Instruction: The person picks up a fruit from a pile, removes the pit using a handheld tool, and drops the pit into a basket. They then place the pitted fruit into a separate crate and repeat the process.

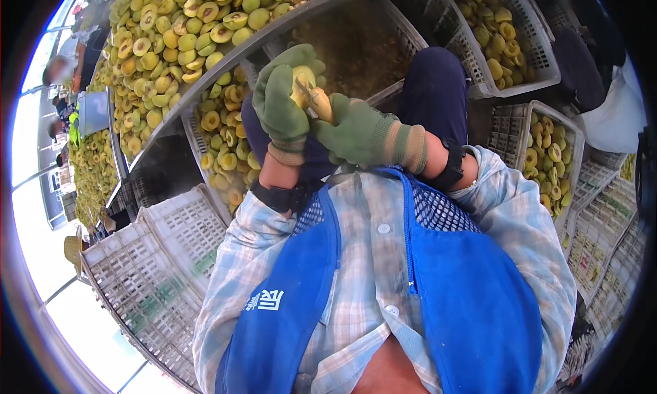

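Observation:
My left hand (282, 106), in a green knitted glove, is closed around a yellow-green fruit (302, 84) that looks like a peach or plum. My right hand (352, 130), gloved the same way, grips the light wooden handle of a small knife (320, 105). Its short metal end meets the cut face of the fruit. Both hands are close together above my knees. Behind them stands a crate (404, 34) with brown, wet-looking contents. Below my left hand, a crate of halved fruit (226, 158) is partly hidden by my leg.
A metal-edged table (236, 55) heaped with halved fruit runs across the upper left. More fruit crates stand at the upper right (489, 79) and right (578, 147). White plastic crates (154, 277) are at the lower left. People (58, 69) are in the far left background.

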